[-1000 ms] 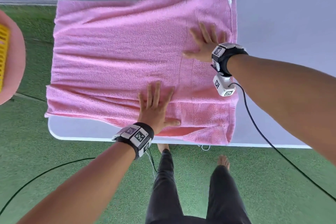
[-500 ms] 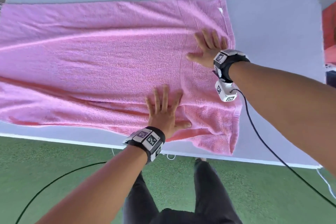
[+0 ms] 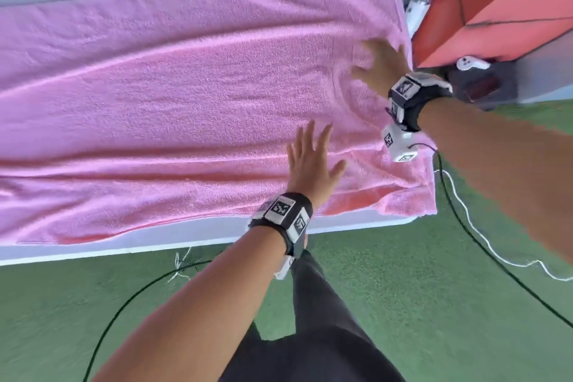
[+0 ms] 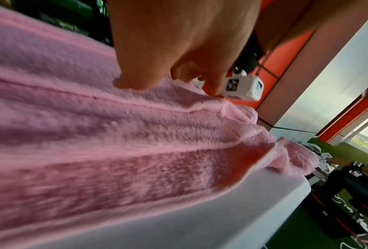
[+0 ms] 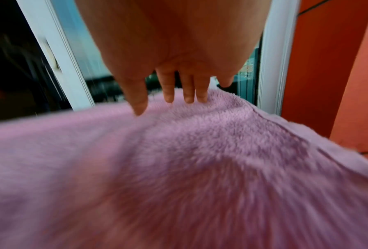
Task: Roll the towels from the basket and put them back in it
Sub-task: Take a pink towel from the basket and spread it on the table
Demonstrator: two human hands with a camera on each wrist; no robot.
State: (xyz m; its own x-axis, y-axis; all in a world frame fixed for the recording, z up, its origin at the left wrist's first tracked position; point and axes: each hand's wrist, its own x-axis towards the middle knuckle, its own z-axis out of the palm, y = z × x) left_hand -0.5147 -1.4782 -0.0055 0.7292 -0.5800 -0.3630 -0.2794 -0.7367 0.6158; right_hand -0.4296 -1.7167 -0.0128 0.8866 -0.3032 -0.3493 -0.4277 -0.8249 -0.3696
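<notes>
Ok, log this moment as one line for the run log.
stage: smoothing | pink towel: flat on white table, unrolled | left hand: open, flat on towel | right hand: open, at right end

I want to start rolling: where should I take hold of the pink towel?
Probably the short right-end edge of the pink towel, coming from the right. It lies flat lengthwise on the table, and that edge overhangs beside both flat hands.
</notes>
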